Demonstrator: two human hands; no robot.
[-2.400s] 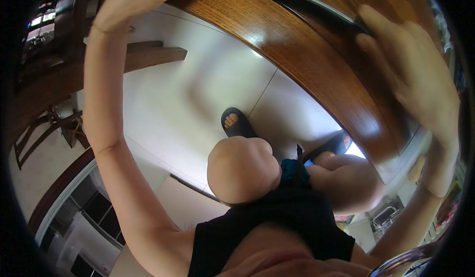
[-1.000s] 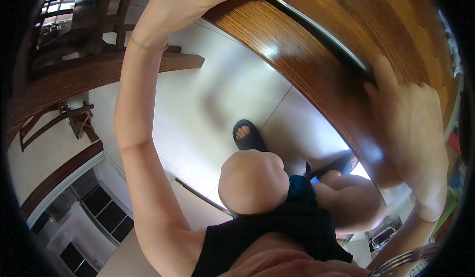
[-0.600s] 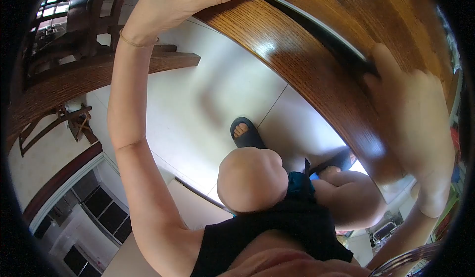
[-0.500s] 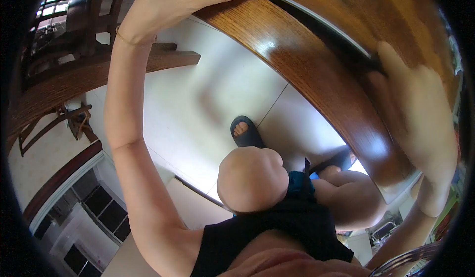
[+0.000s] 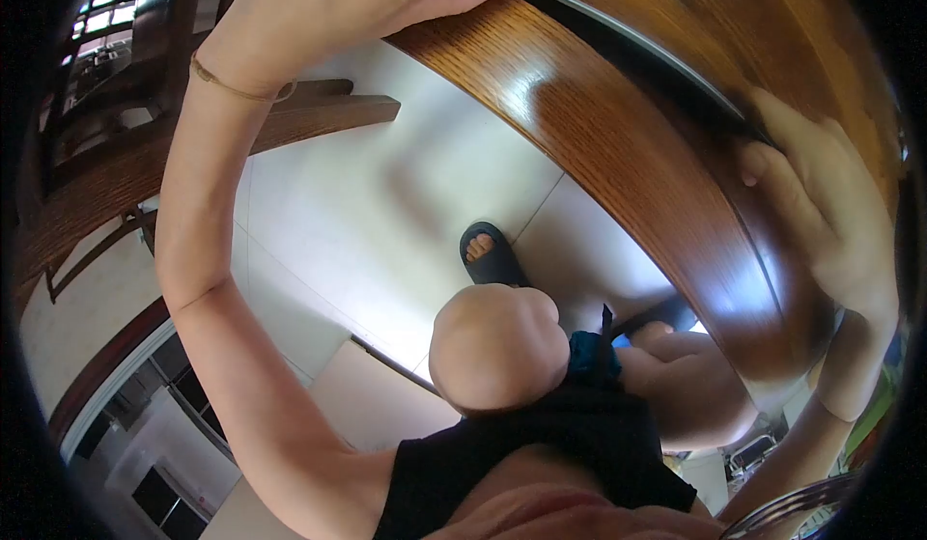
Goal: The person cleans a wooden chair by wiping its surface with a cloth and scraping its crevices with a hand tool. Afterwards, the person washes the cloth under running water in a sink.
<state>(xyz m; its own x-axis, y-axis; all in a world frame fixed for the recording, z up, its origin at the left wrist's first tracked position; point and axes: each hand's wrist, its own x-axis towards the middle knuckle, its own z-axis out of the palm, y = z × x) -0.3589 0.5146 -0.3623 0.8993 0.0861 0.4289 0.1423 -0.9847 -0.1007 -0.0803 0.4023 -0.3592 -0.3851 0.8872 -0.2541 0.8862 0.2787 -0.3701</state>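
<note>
Both my hands are at a glossy brown wooden tabletop (image 5: 772, 38) with a broad curved wooden rim (image 5: 541, 86). A thin silver edge strip (image 5: 637, 33) runs along a dark gap between them, slightly bent. My left hand (image 5: 386, 0) is at the top, its thumb laid across the rim, the tip by the strip's upper end. Its other fingers are beyond the frame. My right hand (image 5: 830, 193) is at the strip's lower end, on the right. Its index finger touches the strip there, and the thumb stands apart below it over the dark gap.
A dark wooden chair (image 5: 319, 120) stands at the left. Pale tiles (image 5: 338, 212) cover the floor below the rim. My foot in a black slide sandal (image 5: 492, 255) and my bent knee (image 5: 497, 347) are under the table edge. A dark-framed window (image 5: 174, 443) shows at lower left.
My left hand and forearm have shifted left and reach further in at the top. My right hand, blurred before, is now sharp with its thumb showing. The strip looks more bent.
</note>
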